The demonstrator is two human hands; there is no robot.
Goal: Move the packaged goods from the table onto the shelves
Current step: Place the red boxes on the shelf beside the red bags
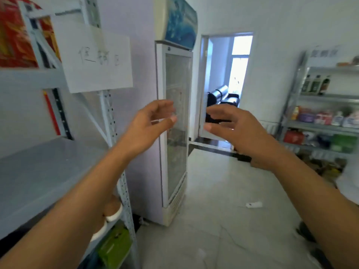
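Both hands are up in front of the glass-door fridge (175, 123). The left hand (149, 123) and right hand (235, 129) face each other with fingers loosely curved and nothing held in either one. No package is being carried.

Left of the fridge is the grey metal shelf rack (38, 171), with a paper sign (97, 59) taped to its post. A green package (116, 245) sits on its lower tier. Well right of the fridge, a second rack (320, 98) holds bottles (315, 84) and assorted packs.

The table itself can't be made out. A blurred white edge (349, 181) low and far right of the fridge may be it, so the goods to be moved are probably on that side.

Going by the green package, these look like light, soft-sided retail packs that dent easily, with wrappers that may be slick. I'd take each by its two long sides with a gentle squeeze, or use a palm underneath if it sags.
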